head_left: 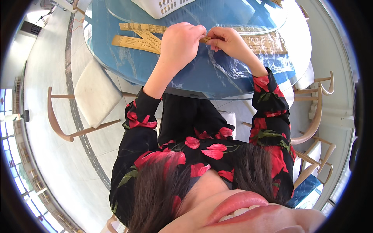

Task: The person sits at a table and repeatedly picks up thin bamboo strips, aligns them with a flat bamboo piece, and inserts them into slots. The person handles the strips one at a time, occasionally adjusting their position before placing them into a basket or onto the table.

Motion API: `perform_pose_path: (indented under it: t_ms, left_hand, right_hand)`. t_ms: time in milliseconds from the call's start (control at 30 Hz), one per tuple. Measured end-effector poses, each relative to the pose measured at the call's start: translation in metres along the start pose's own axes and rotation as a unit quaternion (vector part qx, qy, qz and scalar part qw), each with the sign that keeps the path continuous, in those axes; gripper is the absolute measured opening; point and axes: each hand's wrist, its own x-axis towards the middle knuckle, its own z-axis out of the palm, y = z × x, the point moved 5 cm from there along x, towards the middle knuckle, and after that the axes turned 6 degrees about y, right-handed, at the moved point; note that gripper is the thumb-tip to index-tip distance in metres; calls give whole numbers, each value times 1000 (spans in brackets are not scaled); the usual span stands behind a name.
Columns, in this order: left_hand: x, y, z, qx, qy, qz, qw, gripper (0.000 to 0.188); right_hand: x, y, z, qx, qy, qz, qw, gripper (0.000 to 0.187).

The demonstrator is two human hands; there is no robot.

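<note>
Over the near part of the blue table, my left hand [179,43] and my right hand [229,40] meet, fingertips pinched together. Between them shows the end of a small tan strip [206,39]; most of it is covered by the fingers. Several flat tan printed strips [132,42] lie crossed on the table beside my left hand, partly beneath it in view. Right of my right hand lies a clear plastic bag [268,46] with tan printed pieces in or under it, its crinkled film reaching toward the table's near edge.
A white slotted plastic basket [163,11] stands at the far side of the blue marbled table [128,66], partly cut off by the frame. A chair with a pale seat [96,93] is to the left. More wooden chairs [316,116] stand on the right.
</note>
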Motion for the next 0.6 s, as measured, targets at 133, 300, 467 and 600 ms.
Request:
perform_pose_path:
  t_ms: [133,300,467,600]
  left_hand:
    - [-1,1,-3,-24,7,-3,1000,5]
    - [0,0,-3,-22,19,16,999,4]
    - [-3,0,-6,-20,40,17,999,8]
    - [-5,10,-9,-5,69,-17,997,12]
  right_hand:
    - [-1,-4,1,-16,16,-2,1000,12]
    - [0,-4,3,-16,16,5,1000,15]
    - [0,-8,9,59,13,-5,998,12]
    - [-1,-14,12,78,5,6,997,13]
